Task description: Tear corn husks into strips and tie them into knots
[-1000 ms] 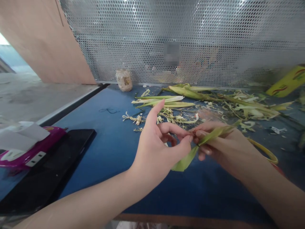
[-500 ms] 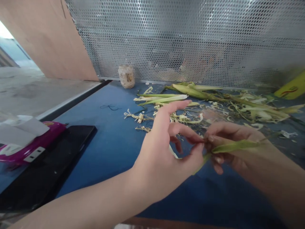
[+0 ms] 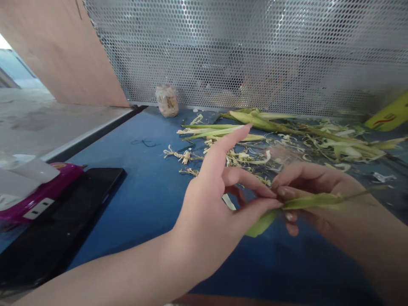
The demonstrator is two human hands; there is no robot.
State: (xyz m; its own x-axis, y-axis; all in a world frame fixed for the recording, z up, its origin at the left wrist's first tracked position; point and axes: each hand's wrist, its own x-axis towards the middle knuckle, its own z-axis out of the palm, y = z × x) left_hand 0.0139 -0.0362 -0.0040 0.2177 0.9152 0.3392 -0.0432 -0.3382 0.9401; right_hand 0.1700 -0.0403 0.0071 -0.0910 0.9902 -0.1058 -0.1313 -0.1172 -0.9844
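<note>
A long green leaf strip [image 3: 310, 201], rather like a husk, stretches between my two hands. My left hand [image 3: 212, 212] pinches it between thumb and a bent finger, with the index finger held out straight. A wider flap of green hangs below the left thumb, and a pale piece shows behind the palm. At the right, my right hand [image 3: 328, 182] has its fingers closed on the same strip, its thin end trailing over the wrist. The exact grip point is partly hidden. Just beyond my hands lie small knotted pale plant pieces [image 3: 185, 156].
Green stalks and husks [image 3: 264, 122] lie along the perforated metal screen [image 3: 207, 55], with shredded scraps [image 3: 341, 146] at right. A cloudy jar [image 3: 167, 101] stands at the back. A black phone [image 3: 73, 212] and a magenta power strip [image 3: 68, 171] lie left. Something yellow [image 3: 390, 112] stands far right.
My left thumb and finger have shifted slightly right along the strip. More of the green flap shows below the left thumb. The view has shifted a little.
</note>
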